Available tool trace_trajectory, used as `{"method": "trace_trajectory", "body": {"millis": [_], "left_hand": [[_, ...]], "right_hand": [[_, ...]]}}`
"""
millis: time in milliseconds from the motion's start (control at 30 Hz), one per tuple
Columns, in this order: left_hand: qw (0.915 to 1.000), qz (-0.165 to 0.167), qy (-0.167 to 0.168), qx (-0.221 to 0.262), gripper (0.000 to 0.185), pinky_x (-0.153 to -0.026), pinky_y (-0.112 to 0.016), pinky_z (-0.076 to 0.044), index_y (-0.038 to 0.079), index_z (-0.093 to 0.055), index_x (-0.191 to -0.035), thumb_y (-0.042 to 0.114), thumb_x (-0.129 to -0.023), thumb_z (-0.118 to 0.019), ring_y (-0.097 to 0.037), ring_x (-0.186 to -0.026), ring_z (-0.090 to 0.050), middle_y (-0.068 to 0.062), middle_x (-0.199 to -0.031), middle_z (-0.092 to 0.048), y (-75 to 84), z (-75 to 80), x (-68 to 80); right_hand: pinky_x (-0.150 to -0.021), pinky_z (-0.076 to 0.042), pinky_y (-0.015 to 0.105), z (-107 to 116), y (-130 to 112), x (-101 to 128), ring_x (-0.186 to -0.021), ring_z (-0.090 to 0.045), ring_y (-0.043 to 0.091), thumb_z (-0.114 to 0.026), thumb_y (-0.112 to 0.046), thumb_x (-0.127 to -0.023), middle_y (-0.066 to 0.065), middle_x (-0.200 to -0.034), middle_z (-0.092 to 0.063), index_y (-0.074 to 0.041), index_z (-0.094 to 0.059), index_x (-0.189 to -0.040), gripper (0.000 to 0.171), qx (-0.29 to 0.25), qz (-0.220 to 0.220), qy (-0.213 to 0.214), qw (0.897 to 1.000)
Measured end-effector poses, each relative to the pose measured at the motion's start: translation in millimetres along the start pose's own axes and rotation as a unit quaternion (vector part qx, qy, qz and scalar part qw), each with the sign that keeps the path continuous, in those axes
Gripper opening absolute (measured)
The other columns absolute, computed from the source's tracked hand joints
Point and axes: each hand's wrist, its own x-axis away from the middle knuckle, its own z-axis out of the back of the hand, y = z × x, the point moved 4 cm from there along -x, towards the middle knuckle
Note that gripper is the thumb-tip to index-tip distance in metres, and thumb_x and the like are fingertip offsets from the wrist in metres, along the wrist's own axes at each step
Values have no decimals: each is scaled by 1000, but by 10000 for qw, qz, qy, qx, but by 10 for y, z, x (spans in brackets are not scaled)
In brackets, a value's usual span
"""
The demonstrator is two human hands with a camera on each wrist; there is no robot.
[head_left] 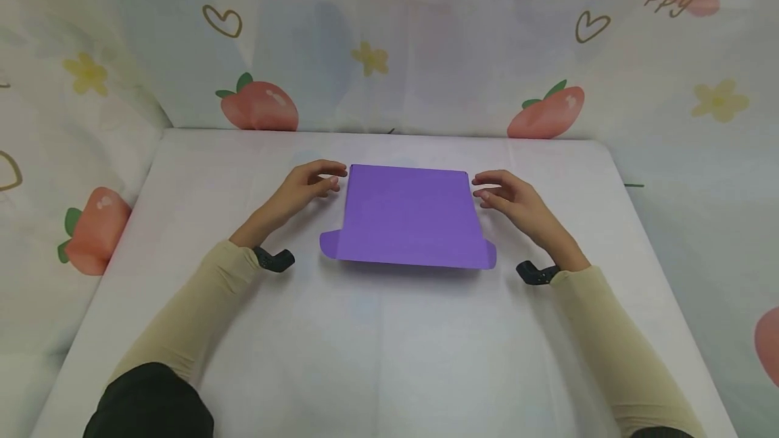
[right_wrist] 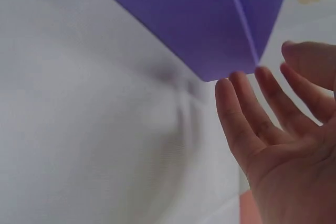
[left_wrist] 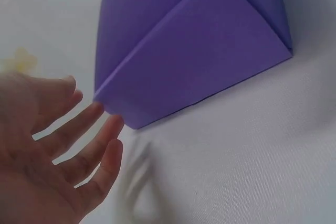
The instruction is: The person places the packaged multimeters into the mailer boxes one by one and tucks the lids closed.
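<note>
A purple cardboard box (head_left: pixel 408 208) lies on the white table, its lid uppermost. The lid's front flap, with a rounded tab (head_left: pixel 331 244) at either end, sticks out toward me. In the left wrist view a dark gap shows above the box's side wall (left_wrist: pixel 199 56). My left hand (head_left: pixel 298 188) hovers beside the far left corner, fingers loosely spread and holding nothing. By the far right corner is my right hand (head_left: pixel 514 203), likewise empty with fingers extended. Both sets of fingertips are very close to the box; whether any touch it I cannot tell. The box's inside is hidden.
White cloth covers the table (head_left: pixel 377 350). Behind and at the sides hangs a cloth backdrop (head_left: pixel 426 39) printed with peaches, hearts and yellow flowers. A black wrist strap piece (head_left: pixel 275 260) sits at my left cuff, and another (head_left: pixel 537 273) at my right.
</note>
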Motion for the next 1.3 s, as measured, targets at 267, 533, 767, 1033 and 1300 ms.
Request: {"method": "trace_trajectory", "body": {"millis": [267, 533, 767, 1033, 1300], "left_hand": [[9993, 294, 1, 239, 52, -98, -41, -59, 9, -45, -157, 20, -108, -58, -37, -122, -67, -13, -154, -54, -83, -63, -196], [9989, 441, -94, 85, 43, -81, -29, -57, 12, -56, -149, 23, -107, -59, -29, -106, -72, -14, -142, -63, -111, -83, -297], [9973, 563, -71, 461, 41, -70, -24, -56, 10, -57, -147, 19, -107, -60, -19, -89, -68, -15, -136, -63, -154, -122, -339], [9959, 599, 354, 582, 33, -63, -23, -55, 5, -59, -139, 10, -107, -57, -12, -77, -63, -15, -127, -64, -175, -176, -366], [9924, 690, 621, 803, 25, -61, -23, -56, -1, -59, -130, 1, -105, -54, -12, -73, -62, -18, -129, -63, -149, -238, -401]], "right_hand": [[-95, -57, 18, -58, 174, -201, -116, -63, -5, -55, -11, -108, 25, -159, -42, -2, -39, -155, 51, -348, -216, -232, 9989], [-97, -55, 17, -70, 251, -265, -130, -61, 9, -54, -13, -109, 11, -166, -38, -16, -37, -161, 55, -318, -606, -267, 9973], [-98, -55, 19, -89, 278, -294, -132, -57, 7, -53, -17, -110, 11, -169, -32, -15, -31, -164, 59, -607, -570, -630, 9945], [-91, -53, 15, -154, 208, -323, -118, -60, -1, -46, -3, -109, 21, -166, -31, -6, -32, -159, 53, -634, -443, -536, 9956], [-88, -50, 15, -199, 172, -349, -107, -58, 2, -41, 6, -106, 22, -159, -36, -3, -35, -153, 48, -670, -638, -312, 9952]]}}
